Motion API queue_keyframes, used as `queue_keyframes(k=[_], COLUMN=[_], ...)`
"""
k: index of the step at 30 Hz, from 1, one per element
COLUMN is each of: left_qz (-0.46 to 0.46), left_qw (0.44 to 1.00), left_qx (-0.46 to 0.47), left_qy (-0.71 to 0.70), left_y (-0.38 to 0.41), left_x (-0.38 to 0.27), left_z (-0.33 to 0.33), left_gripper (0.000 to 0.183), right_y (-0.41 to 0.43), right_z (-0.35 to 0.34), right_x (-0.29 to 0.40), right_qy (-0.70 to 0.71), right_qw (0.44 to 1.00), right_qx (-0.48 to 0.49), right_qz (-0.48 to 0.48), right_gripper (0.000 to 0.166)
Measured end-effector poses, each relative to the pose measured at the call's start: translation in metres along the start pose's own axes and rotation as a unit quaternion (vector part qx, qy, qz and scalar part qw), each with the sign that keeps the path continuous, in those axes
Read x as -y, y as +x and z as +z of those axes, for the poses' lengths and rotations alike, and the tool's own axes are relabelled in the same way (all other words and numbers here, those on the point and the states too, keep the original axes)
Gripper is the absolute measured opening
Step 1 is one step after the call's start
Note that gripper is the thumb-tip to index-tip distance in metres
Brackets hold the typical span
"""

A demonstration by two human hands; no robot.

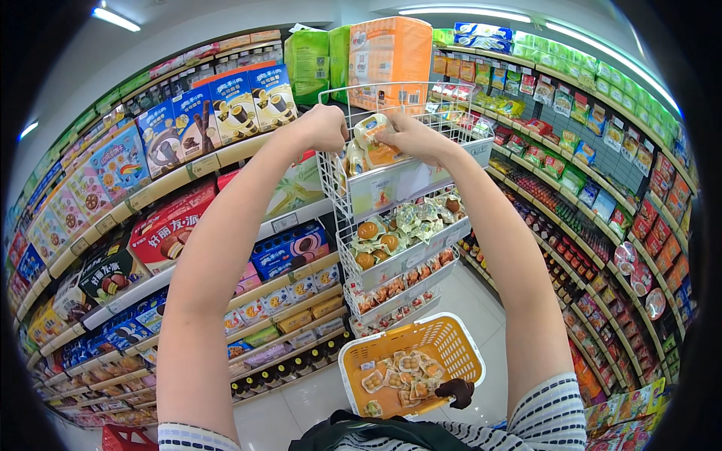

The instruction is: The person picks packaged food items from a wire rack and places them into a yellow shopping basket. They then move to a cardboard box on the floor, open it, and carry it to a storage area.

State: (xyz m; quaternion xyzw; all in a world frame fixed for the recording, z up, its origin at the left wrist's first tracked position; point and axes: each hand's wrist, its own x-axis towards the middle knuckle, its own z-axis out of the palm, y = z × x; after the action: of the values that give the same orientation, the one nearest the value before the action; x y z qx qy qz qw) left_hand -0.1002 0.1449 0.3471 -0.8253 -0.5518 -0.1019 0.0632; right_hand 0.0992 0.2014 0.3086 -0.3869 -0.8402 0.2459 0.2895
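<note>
My right hand [409, 135] grips a clear and orange plastic food packet [375, 138] over the top basket of a white wire rack [397, 186]. More packets stand upright beside it. At the left rim of that basket is my left hand [327, 127], its fingers curled; whether it holds something or grips the wire cannot be told. Lower tiers of the rack hold wrapped brown eggs [368, 230] and small red-brown packets [389, 290]. Below on the floor stands an orange shopping basket [347, 366] with several clear food packets [409, 363] inside.
Shelves of boxed biscuits [194, 124] curve along the left. Shelves of hanging and stacked snack bags [569, 146] fill the right. Large orange [389, 56] and green [307, 65] wrapped packs stand behind the rack. A dark brown object [456, 392] hangs over the shopping basket's rim.
</note>
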Motion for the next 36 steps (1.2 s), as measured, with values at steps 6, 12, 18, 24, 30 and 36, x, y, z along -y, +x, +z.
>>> queue_keyframes(k=[6, 12, 18, 24, 30, 36], left_qz=[-0.013, 0.028, -0.007, 0.017, 0.018, 0.026], left_qw=[1.000, 0.995, 0.990, 0.973, 0.967, 0.885], left_qx=[-0.005, -0.026, -0.089, -0.183, -0.249, -0.367], left_qy=[0.006, -0.092, 0.110, 0.142, -0.050, -0.286], left_y=[0.003, 0.002, 0.000, -0.014, -0.039, -0.108], left_x=[0.006, 0.013, -0.007, -0.013, -0.017, -0.057], left_z=[-0.001, 0.000, 0.007, 0.005, -0.004, 0.029], left_gripper=[0.034, 0.027, 0.019, 0.014, 0.021, 0.018], right_y=[-0.015, -0.013, -0.017, -0.012, -0.032, -0.114], right_z=[-0.002, -0.005, 0.011, 0.006, -0.006, -0.004], right_x=[0.036, 0.036, 0.046, 0.040, 0.030, 0.020], right_qy=[-0.151, -0.119, -0.139, -0.144, 0.000, 0.120], right_qw=[0.979, 0.975, 0.976, 0.981, 0.999, 0.968], right_qx=[0.119, 0.179, 0.161, 0.126, 0.004, -0.194], right_qz=[0.064, 0.061, 0.038, 0.036, -0.051, -0.107], right_gripper=[0.043, 0.048, 0.060, 0.071, 0.037, 0.030])
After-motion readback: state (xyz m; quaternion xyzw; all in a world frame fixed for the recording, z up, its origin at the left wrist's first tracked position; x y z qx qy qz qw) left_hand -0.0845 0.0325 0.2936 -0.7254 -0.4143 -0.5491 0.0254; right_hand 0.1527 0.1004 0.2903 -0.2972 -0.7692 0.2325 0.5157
